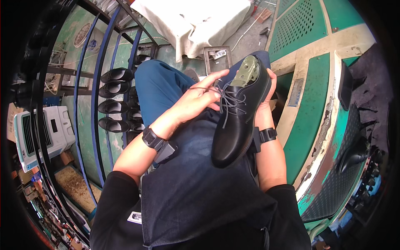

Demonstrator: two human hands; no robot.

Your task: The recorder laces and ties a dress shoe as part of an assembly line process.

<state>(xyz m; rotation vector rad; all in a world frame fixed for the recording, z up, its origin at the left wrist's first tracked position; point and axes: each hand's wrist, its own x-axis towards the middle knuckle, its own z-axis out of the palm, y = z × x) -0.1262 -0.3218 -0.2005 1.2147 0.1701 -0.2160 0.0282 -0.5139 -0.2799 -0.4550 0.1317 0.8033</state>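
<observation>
A black leather lace-up shoe (231,132) lies over my lap, toe toward me, with a worn green shoe last (246,73) filling its opening. My right hand (266,92) wraps round the heel end from the right side; most of its palm is hidden behind the shoe. At the lacing, my left hand (199,96) has its thumb and fingers closed on a dark shoelace (230,101). The laces cross over the tongue, and one loose end hangs down the vamp.
On my left, a rack with blue bars (98,62) holds several black shoes (114,106). A white-and-grey appliance (52,129) stands beyond it. A green-and-cream machine (310,108) is close on my right. Ahead are a white cloth-covered surface (191,25) and a small metal frame (217,59).
</observation>
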